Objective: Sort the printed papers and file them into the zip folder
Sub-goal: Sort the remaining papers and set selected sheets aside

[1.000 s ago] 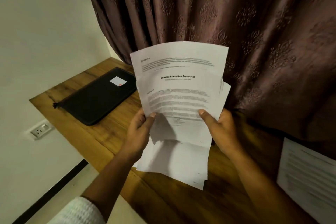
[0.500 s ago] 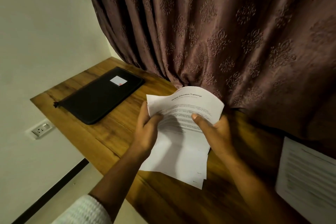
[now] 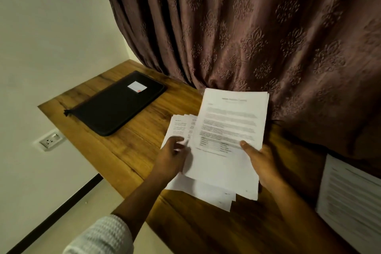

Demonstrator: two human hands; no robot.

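Note:
I hold a fanned stack of printed white papers [image 3: 231, 126] low over the wooden table [image 3: 134, 146]. My right hand [image 3: 261, 163] grips the top sheets at their lower right, thumb on the print. My left hand [image 3: 172, 156] holds the lower sheets [image 3: 179, 128] that fan out to the left, its fingers partly under the top sheets. A black zip folder [image 3: 115, 105] with a small white label lies closed on the table's far left, apart from both hands.
Another printed sheet [image 3: 350, 198] lies at the table's right edge. A brown patterned curtain [image 3: 247, 37] hangs behind the table. A wall socket [image 3: 49, 140] sits below the table's left end.
The papers came down from upright in front of me to nearly flat above the table. The top sheets were bent over, then straightened and shifted right, and the lower ones now fan out left.

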